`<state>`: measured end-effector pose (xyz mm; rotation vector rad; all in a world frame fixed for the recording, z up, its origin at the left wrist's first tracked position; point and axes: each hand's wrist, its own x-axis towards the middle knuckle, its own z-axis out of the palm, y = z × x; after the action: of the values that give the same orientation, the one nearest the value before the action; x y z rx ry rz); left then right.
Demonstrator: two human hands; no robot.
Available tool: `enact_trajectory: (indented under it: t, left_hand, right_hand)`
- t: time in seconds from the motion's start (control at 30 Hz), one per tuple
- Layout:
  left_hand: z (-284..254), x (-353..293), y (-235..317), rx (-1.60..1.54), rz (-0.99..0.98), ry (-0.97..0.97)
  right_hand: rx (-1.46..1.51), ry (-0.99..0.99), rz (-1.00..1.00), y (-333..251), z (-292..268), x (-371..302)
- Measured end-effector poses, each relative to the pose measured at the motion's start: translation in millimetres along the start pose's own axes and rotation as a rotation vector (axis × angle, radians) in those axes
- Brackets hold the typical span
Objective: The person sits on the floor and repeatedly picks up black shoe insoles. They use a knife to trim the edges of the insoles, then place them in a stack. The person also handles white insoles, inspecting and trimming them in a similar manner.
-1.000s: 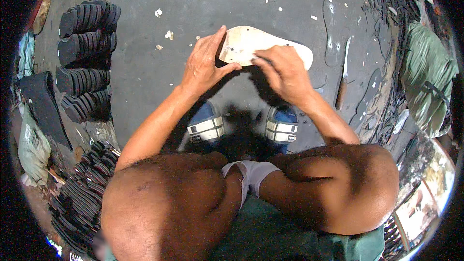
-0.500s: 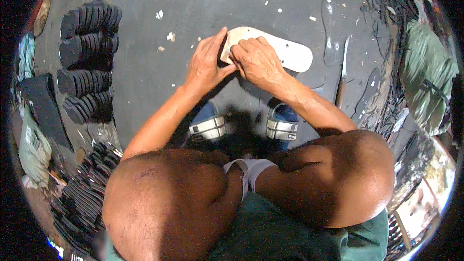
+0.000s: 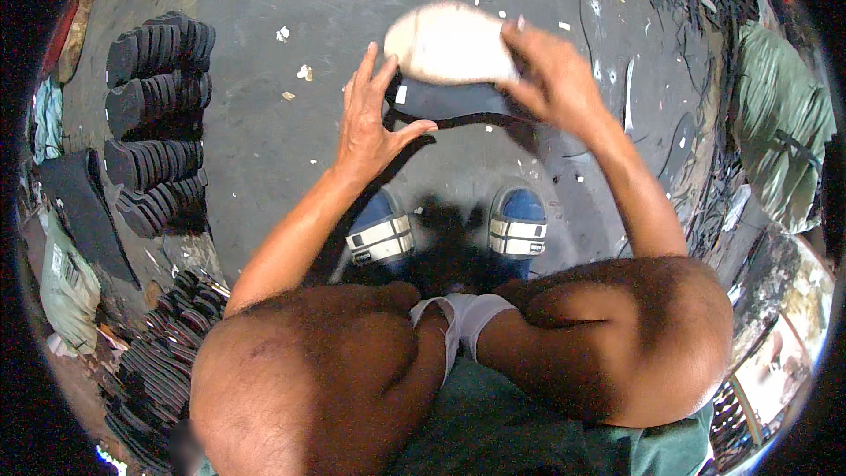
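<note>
one small white mark (image 3: 402, 93) shows on the left end of the dark sole (image 3: 449, 102), too small for me to read; the dark patches (image 3: 363, 257) on the white straps (image 3: 381, 236) of my sandals (image 3: 517, 231) are unreadable too. my right hand (image 3: 557, 75) grips the right end of the white sole-shaped plate (image 3: 449, 42), which is blurred and overlaps the sole's far side. my left hand (image 3: 363, 123) is spread wide around the sole's left end; i can't tell whether its fingertips touch anything. a knife (image 3: 629, 99) lies just beside my right forearm (image 3: 639, 181), which partly hides it. stacked dark soles (image 3: 159, 101) sit well left, a green bag (image 3: 780, 123) far right.
</note>
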<state>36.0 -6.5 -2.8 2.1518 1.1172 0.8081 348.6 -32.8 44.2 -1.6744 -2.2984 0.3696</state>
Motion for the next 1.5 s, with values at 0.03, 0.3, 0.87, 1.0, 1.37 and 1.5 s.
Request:
enact_trajectory:
  t: [0.03, 0.3, 0.87, 1.0, 1.37, 1.5]
  left_hand:
    - [1.3, -9.6, -8.4, 0.061, 0.026, -0.052]
    - [-1.4, -6.7, -15.9, 0.034, -0.058, -0.101]
    - [-1.5, 3.2, -10.9, 0.027, 0.040, -0.051]
    - [7.8, 0.1, -10.6, 0.029, 0.012, -0.050]
    - [3.5, 2.1, -2.0, 0.076, -0.075, -0.138]
    - [4.7, 2.0, -1.7, 0.107, 0.008, -0.077]
  right_hand:
    - [-0.039, 0.077, 0.038, 13.8, 1.2, 14.3]
    - [0.040, 0.071, 0.025, 22.9, -5.6, 5.9]
    - [0.379, 0.053, 0.173, -30.7, -1.6, -42.9]
    - [0.371, -0.078, 0.225, -41.2, -9.2, -61.0]
    - [0.091, 0.023, 0.055, -40.3, 5.7, -60.7]
    - [0.048, 0.040, 0.030, -39.0, 16.7, -61.2]
